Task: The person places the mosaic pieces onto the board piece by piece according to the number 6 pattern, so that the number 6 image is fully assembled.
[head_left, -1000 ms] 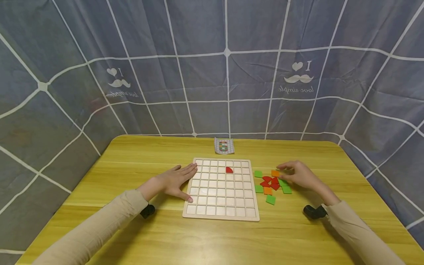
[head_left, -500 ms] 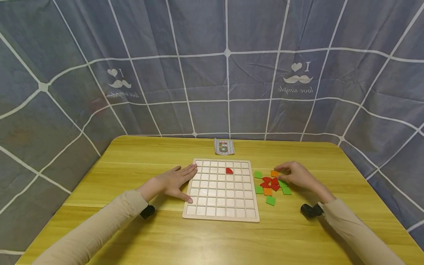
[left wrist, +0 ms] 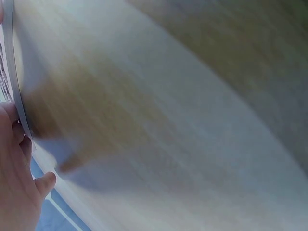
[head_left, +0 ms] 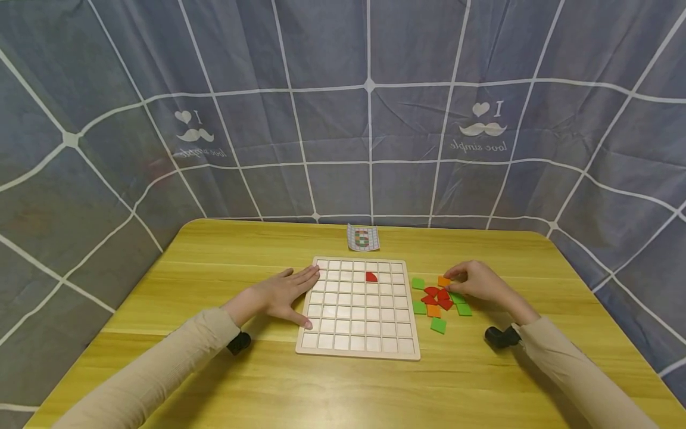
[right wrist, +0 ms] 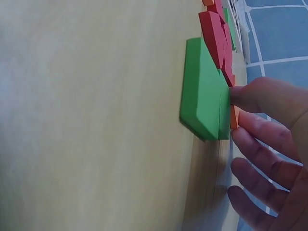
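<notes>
In the head view, my left hand rests with fingers spread on the left edge of a pale wooden grid board. A red quarter-round tile lies in one of the board's upper cells. To the right, my right hand reaches into loose tiles, thumb and index apart, beside an orange square tile. Its thumb is close to a red tile. In the right wrist view, green tiles lie just before the thumb, and part of the orange tile is hidden behind the fingers.
A small card with a coloured grid pattern lies behind the board. More green tiles and another orange tile are scattered right of the board. A grey-blue curtain with white lines surrounds the wooden table.
My right hand has moved slightly left, its fingertips closer to the orange and red tiles. One red tile has shifted a little. My left hand stays where it was.
</notes>
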### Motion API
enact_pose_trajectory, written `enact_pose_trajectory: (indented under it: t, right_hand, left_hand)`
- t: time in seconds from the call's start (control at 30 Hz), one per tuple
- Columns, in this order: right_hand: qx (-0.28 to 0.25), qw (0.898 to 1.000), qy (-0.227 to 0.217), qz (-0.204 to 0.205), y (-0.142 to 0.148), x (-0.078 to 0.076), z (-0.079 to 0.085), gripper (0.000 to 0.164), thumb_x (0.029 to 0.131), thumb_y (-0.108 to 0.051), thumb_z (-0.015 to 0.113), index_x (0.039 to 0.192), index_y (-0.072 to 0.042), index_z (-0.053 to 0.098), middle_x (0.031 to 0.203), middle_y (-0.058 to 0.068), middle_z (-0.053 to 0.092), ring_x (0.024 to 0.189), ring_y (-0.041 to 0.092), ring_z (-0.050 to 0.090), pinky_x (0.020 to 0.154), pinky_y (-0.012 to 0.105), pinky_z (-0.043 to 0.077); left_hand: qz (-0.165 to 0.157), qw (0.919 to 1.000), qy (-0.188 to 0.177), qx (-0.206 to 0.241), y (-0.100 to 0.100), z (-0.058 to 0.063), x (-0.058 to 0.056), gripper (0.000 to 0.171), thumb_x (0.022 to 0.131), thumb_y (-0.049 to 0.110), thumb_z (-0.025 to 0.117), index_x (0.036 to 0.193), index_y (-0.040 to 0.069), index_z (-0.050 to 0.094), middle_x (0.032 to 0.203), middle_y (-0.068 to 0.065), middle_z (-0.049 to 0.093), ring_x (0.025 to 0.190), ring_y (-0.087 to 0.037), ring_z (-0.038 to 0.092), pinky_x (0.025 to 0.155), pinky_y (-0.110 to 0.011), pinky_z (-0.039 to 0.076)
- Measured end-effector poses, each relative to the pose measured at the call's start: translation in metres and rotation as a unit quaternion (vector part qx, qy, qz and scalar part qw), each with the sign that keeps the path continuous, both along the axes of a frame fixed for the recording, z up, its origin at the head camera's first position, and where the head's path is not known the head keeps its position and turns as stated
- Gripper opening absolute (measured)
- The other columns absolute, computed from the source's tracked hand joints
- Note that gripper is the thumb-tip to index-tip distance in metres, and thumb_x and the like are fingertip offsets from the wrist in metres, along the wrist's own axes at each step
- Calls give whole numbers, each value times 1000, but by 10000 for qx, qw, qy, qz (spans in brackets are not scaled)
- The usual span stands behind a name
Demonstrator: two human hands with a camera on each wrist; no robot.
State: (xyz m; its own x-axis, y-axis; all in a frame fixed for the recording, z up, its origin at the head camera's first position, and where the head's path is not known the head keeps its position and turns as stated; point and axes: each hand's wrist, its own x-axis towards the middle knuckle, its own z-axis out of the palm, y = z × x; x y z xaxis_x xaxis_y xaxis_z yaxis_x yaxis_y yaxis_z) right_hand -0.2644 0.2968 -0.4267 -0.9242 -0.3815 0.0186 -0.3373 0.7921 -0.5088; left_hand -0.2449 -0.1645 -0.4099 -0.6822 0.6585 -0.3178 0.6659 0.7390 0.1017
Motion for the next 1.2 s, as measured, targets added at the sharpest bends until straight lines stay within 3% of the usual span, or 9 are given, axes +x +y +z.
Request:
enact_pose_trajectory:
  t: [0.4, 1.03, 1.2]
  right_hand:
    - [188, 9995, 244, 30, -2, 1, 0, 28, 81, -21, 75, 103, -4, 73, 94, 7, 73, 74, 10, 59, 68, 30, 49]
    - [164, 9977, 583, -314, -19, 7, 12, 29, 78, -22, 76, 102, -8, 74, 70, -2, 65, 59, 10, 51, 55, 25, 40]
    - [125, 9981, 546, -259, -30, 8, 17, 28, 78, -24, 77, 102, -9, 74, 73, -2, 67, 57, 10, 50, 52, 25, 39]
  left_hand:
    - [-19, 10000, 35, -72, -1, -1, -2, 113, 79, 75, 54, 155, 7, 7, 163, -10, -1, 151, -24, 4, 121, -53, 12]
    - [-23, 10000, -5, -85, -2, 0, -2, 112, 80, 75, 54, 155, 7, 5, 163, -10, -2, 151, -24, 3, 121, -52, 11]
    - [-43, 10000, -27, -39, -2, 1, -2, 112, 80, 74, 54, 155, 6, 6, 163, -11, -2, 151, -25, 3, 121, -53, 11]
